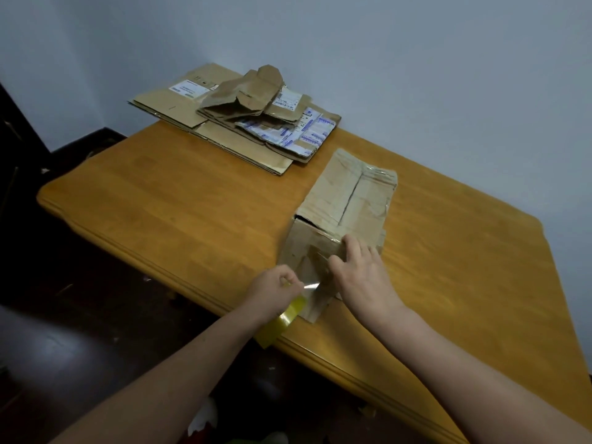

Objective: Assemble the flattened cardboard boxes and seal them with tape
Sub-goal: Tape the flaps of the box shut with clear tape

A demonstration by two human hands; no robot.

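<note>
A worn brown cardboard box (344,200) stands folded up near the table's front edge, its old taped seam facing up. My left hand (275,291) pinches a strip of clear tape stretched toward the box's near face; the yellowish tape roll (285,317) hangs below that hand at the table edge. My right hand (360,269) lies flat with straight fingers against the box's near top corner, pressing the cardboard. A pile of flattened cardboard boxes (237,120) with shipping labels lies at the far side of the table.
The orange-brown wooden table (179,200) stands against a pale wall. Dark floor lies to the left and in front, with some white and coloured scraps near my feet (205,421).
</note>
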